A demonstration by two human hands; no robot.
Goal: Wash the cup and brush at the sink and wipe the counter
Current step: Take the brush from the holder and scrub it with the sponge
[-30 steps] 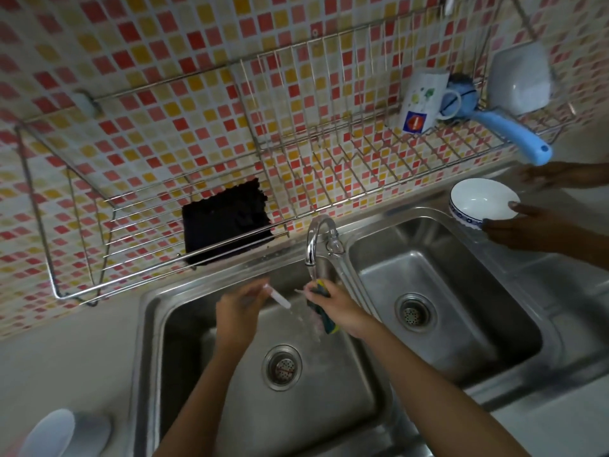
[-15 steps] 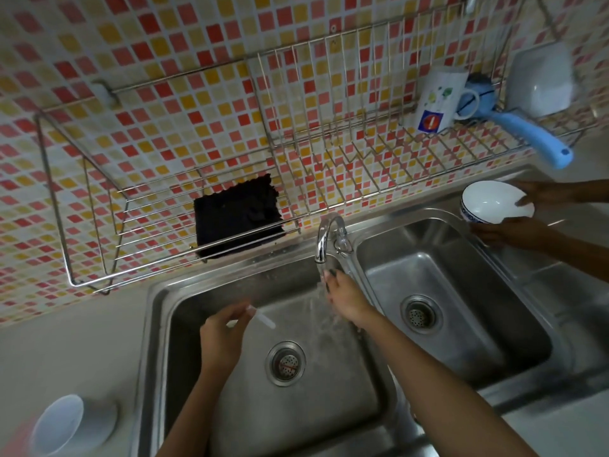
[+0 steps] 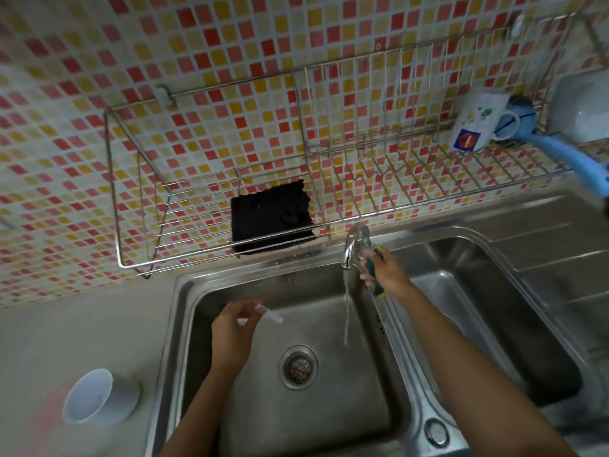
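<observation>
My right hand [image 3: 390, 273] is closed around a brush with a green and yellow handle [image 3: 373, 274], right beside the tap [image 3: 352, 245]. A thin stream of water [image 3: 346, 305] falls from the tap into the left basin [image 3: 263, 407]. Over that basin my left hand [image 3: 230, 336] pinches a small white stick-like piece [image 3: 275, 317]. The pale cup [image 3: 95, 395] lies tilted on the counter [image 3: 82, 331] at the lower left, its mouth facing me, apart from both hands.
A wire rack [image 3: 362, 206] on the tiled wall holds a black cloth [image 3: 270, 219], a printed mug [image 3: 474, 123], a blue long-handled brush [image 3: 566, 153] and a white container [image 3: 583, 107]. The right basin [image 3: 461, 291] and a ribbed drainboard [image 3: 560, 258] lie to the right.
My right hand rose from under the water to the tap, the green handle showing again, and the stream thinned. The other person's hands and white bowl are out of view.
</observation>
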